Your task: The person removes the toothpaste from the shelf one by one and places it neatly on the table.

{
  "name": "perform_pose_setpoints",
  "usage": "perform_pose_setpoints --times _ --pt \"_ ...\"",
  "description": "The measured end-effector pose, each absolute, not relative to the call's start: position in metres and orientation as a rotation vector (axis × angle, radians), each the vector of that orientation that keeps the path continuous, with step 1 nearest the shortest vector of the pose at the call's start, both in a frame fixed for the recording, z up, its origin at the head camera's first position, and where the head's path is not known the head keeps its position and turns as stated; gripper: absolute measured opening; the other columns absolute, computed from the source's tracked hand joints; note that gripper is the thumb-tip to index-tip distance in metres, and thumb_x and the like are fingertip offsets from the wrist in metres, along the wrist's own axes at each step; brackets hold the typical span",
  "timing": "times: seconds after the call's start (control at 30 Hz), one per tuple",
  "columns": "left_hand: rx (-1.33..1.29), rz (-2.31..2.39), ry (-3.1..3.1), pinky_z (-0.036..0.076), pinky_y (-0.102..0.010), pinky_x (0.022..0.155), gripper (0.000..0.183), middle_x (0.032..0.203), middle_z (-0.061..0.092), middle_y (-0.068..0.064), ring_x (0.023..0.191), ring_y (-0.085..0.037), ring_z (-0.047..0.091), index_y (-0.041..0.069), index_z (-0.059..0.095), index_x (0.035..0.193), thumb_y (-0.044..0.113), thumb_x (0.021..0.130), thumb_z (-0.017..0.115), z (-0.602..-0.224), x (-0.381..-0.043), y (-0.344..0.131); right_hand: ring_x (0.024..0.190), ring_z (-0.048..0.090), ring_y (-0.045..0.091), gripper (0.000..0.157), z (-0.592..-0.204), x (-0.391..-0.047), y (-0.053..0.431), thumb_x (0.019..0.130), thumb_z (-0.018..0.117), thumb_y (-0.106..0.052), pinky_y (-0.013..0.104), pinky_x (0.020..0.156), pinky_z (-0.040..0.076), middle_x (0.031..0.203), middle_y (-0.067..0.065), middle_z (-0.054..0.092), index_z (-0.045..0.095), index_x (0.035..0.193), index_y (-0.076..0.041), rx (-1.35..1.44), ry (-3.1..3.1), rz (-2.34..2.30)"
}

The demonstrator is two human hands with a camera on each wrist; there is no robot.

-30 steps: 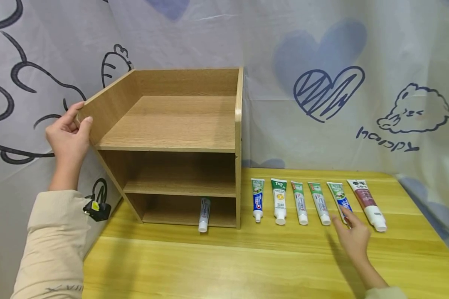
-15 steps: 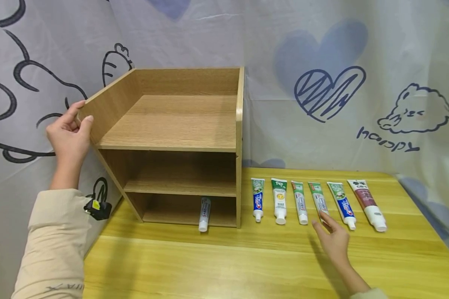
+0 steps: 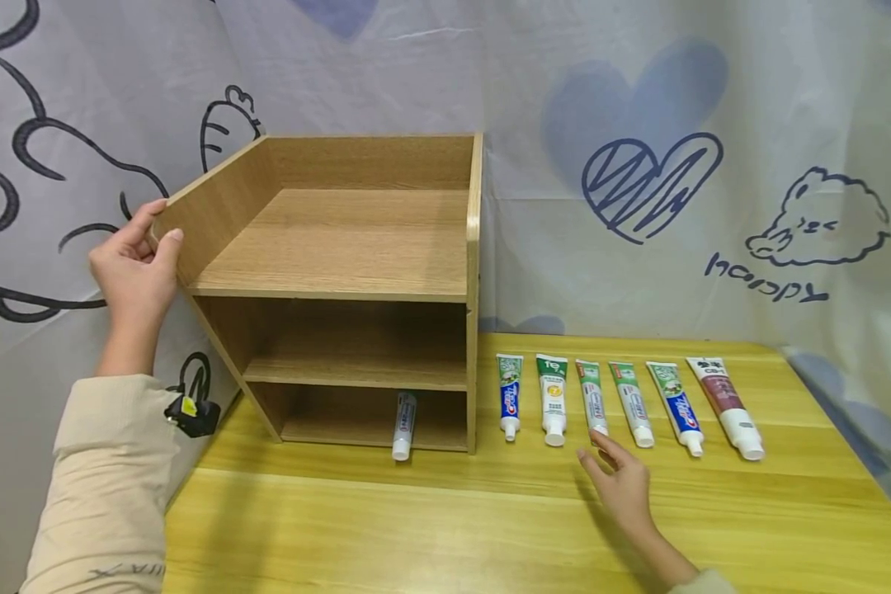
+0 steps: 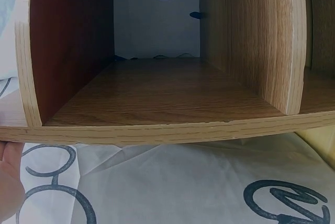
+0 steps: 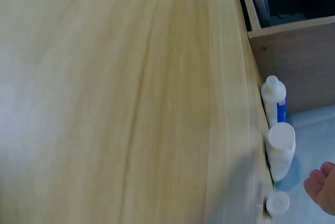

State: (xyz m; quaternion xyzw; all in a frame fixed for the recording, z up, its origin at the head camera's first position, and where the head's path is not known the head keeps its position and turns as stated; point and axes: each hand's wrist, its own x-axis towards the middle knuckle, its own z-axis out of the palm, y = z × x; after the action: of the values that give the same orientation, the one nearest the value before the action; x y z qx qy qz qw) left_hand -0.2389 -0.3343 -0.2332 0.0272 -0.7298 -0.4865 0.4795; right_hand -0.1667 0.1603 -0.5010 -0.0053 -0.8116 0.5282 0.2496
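My left hand (image 3: pixel 135 268) grips the upper front corner of the wooden shelf's (image 3: pixel 327 239) left side panel, thumb inside. In the left wrist view, only part of that hand (image 4: pixel 9 182) shows. Over the table, my right hand (image 3: pixel 624 487) holds nothing; its fingertips overlap the cap of a slim green-and-silver toothpaste tube (image 3: pixel 592 396). A similar toothpaste tube (image 3: pixel 629 404) lies just right of it. To its left are a white-and-green toothpaste tube (image 3: pixel 553 396) and a blue-and-green one (image 3: pixel 510 396). One more toothpaste tube (image 3: pixel 404 425) lies in the shelf's bottom compartment, cap sticking out.
Farther right lie another blue-and-green toothpaste tube (image 3: pixel 676 408) and a larger maroon-and-white tube (image 3: pixel 726 408). All the tubes in the row have caps toward the front of the yellow wooden table (image 3: pixel 386 536). A printed curtain (image 3: pixel 535 206) hangs behind. A black device (image 3: pixel 193 412) is by the left wrist.
My right hand has moved left along the row, from the second blue-and-green tube past one slim tube to the other. The left hand keeps its grip; the tubes stay in place.
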Motion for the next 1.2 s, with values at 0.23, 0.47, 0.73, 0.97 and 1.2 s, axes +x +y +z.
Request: perform_pose_setpoints --times 0.23,0.47,0.73,0.97,1.2 --pt "0.069 -1.184 -1.788 0.023 -0.008 0.038 0.031 0.048 0.035 0.018 0.039 0.008 0.03 0.005 0.067 0.112 0.001 0.083 0.058 -0.232 -0.238 -0.333 0.092 0.05 -0.019 0.032 -0.502 -0.165 0.148 0.075 0.068 0.008 0.012 0.081 0.05 0.108 0.026 0.063 0.063 0.106 0.011 0.022 -2.169 1.528" --pt "0.068 -1.178 -1.792 0.022 -0.009 0.038 0.031 0.048 0.034 0.018 0.038 0.007 0.028 0.005 0.067 0.112 0.001 0.083 0.058 -0.233 -0.238 -0.335 0.096 0.059 -0.003 0.032 -0.505 -0.163 0.133 0.076 0.07 0.004 0.016 0.082 0.051 0.111 0.024 0.063 0.064 0.107 0.009 0.017 -2.183 1.58" --pt "0.049 -1.199 -1.781 0.023 -0.009 0.038 0.031 0.048 0.034 0.017 0.038 0.007 0.029 0.005 0.068 0.111 0.0 0.082 0.058 -0.233 -0.239 -0.335 0.104 0.061 0.033 0.033 -0.506 -0.161 0.112 0.077 0.069 0.003 0.035 0.087 0.052 0.112 0.023 0.063 0.063 0.11 0.008 0.04 -2.22 1.62" --pt "0.041 -1.201 -1.774 0.023 -0.009 0.037 0.031 0.048 0.034 0.018 0.038 0.008 0.03 0.004 0.067 0.111 -0.001 0.082 0.057 -0.233 -0.239 -0.336 0.102 0.061 0.039 0.033 -0.509 -0.162 0.093 0.077 0.069 0.003 0.038 0.087 0.051 0.111 0.024 0.063 0.062 0.109 0.01 0.081 -2.22 1.675" --pt "0.041 -1.218 -1.764 0.024 -0.008 0.037 0.031 0.048 0.035 0.018 0.038 0.008 0.03 0.004 0.068 0.11 -0.001 0.082 0.057 -0.233 -0.239 -0.335 0.102 0.062 0.038 0.034 -0.511 -0.159 0.075 0.079 0.068 0.0 0.037 0.088 0.052 0.113 0.024 0.062 0.061 0.112 0.008 0.096 -2.232 1.749"
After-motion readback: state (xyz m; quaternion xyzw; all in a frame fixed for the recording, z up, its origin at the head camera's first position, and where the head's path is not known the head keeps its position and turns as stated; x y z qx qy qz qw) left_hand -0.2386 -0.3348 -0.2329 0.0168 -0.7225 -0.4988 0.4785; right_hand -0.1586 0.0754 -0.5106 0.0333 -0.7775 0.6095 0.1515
